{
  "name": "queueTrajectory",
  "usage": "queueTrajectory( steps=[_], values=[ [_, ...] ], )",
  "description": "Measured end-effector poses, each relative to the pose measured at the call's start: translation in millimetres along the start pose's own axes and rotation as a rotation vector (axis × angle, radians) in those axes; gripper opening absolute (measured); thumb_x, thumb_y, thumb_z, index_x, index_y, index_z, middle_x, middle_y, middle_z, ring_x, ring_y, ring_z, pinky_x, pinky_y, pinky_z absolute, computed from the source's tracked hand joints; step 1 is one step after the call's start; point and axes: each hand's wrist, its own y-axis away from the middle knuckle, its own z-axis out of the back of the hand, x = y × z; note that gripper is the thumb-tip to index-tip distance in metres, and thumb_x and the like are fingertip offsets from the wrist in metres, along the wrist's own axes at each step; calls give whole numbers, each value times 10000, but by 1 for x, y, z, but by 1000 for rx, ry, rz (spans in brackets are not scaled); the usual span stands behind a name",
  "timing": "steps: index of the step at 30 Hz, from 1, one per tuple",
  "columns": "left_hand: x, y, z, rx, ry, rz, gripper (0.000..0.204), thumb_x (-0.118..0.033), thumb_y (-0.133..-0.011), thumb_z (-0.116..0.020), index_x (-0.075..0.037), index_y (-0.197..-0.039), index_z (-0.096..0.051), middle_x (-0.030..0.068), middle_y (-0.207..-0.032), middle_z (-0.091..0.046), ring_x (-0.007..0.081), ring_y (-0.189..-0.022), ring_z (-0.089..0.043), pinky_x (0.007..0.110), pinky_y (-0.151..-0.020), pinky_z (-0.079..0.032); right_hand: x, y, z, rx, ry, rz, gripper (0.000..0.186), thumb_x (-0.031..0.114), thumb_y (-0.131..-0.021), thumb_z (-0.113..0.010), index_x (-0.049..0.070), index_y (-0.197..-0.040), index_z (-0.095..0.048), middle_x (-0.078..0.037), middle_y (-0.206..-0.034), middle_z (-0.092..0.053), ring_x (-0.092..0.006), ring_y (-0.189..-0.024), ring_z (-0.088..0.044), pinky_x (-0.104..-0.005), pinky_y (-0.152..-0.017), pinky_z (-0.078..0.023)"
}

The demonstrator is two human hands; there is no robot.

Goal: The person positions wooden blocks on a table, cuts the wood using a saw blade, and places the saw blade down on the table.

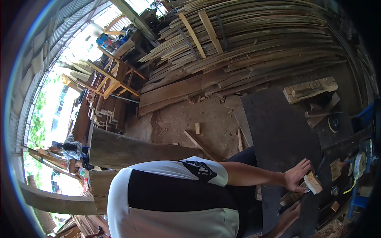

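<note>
On the dark work surface at the right, my left hand grips a short wooden block with a pale cut end, its fingers bent over the far side and its thumb low. The block's longer, darker body extends down-left beneath it. My right hand is just below, fingers curled at that lower part; what exactly they hold is hidden. My white-and-black shirt and bare left forearm fill much of the lower middle.
Stacked planks line the back, beside wooden frames. Offcuts litter the floor. A timber piece, round dark disc and yellow-taped tool lie at right. A person in grey is at the far left.
</note>
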Motion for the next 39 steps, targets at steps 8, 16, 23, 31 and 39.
queueTrajectory(
  steps=[8, 16, 23, 31, 39],
  values=[
    [3, 5, 1, -49, 2, 18, 739, -512, -627, -657, 58, -1028, -414, 205, -1002, -373, 365, -952, -372, 448, -857, -344, 27, -13, 11, 102, -9, -95, 321, 167, -1004, -407, -94, -1114, -559, -316, -1036, -596, -453, -998, -563, -452, -841, -442],
    [1, 2, 5, -26, 10, 16, 748, -544, -633, -640, 46, -1049, -441, 190, -1000, -395, 346, -952, -380, 431, -847, -346, -5, 19, 7, 44, 51, -71, 354, 224, -1015, -400, -85, -1077, -563, -323, -982, -594, -470, -975, -553, -483, -806, -434],
    [2, 0, 4, -40, -8, 26, 725, -512, -623, -657, 47, -1039, -453, 182, -994, -400, 342, -948, -379, 422, -839, -351, -2, 21, -2, -39, 9, -56, 358, 229, -1016, -402, -97, -1017, -549, -337, -918, -566, -485, -898, -533, -466, -767, -430],
    [-2, 4, 10, -70, -12, 23, 705, -483, -618, -663, 46, -1037, -461, 184, -988, -406, 345, -939, -387, 422, -832, -350, 8, 2, 5, 16, -68, -137, 316, 192, -1010, -406, -85, -968, -552, -335, -902, -559, -499, -858, -506, -486, -740, -407],
    [10, 6, -3, -109, -75, -37, 707, -488, -594, -666, 44, -1007, -450, 184, -972, -402, 341, -930, -382, 434, -822, -351, 10, 34, 3, -72, 114, -102, 359, 217, -1018, -390, -82, -1091, -575, -305, -990, -608, -462, -972, -568, -476, -794, -448]
  ],
)
